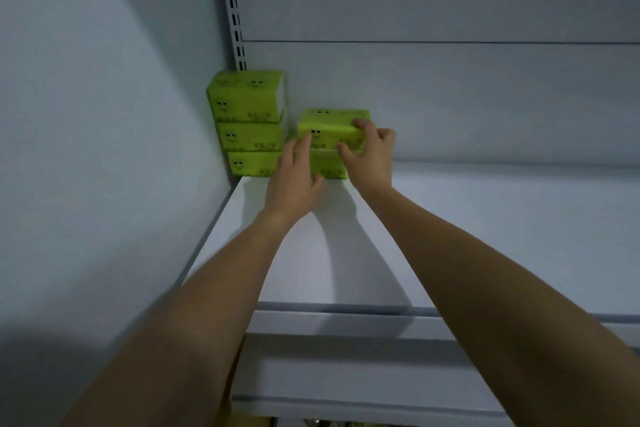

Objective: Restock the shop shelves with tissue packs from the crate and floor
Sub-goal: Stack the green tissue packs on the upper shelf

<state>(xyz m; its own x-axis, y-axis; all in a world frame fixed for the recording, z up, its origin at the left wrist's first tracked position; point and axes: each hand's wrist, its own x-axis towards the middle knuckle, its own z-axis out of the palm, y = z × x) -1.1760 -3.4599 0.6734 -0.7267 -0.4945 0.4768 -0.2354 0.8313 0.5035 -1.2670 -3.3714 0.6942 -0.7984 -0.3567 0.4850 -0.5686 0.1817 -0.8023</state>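
Tissue pack (327, 125), green with smiley faces, is sitting at centre frame on top of a second pack (329, 169) on the white shelf (467, 236). Right hand (370, 156) is gripping its right end, fingers curling over the top, thumb on the front. Left hand (294, 180) is touching its left front with straight fingers. Just left, a stack of three packs (249, 125) is standing in the back corner, below the slotted upright (233, 7).

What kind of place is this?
Probably a shop. A white display shelf sits beside a slotted rail, matching green tissue packs are stacked in its corner, and the right hand grips another pack while the left hand touches it.
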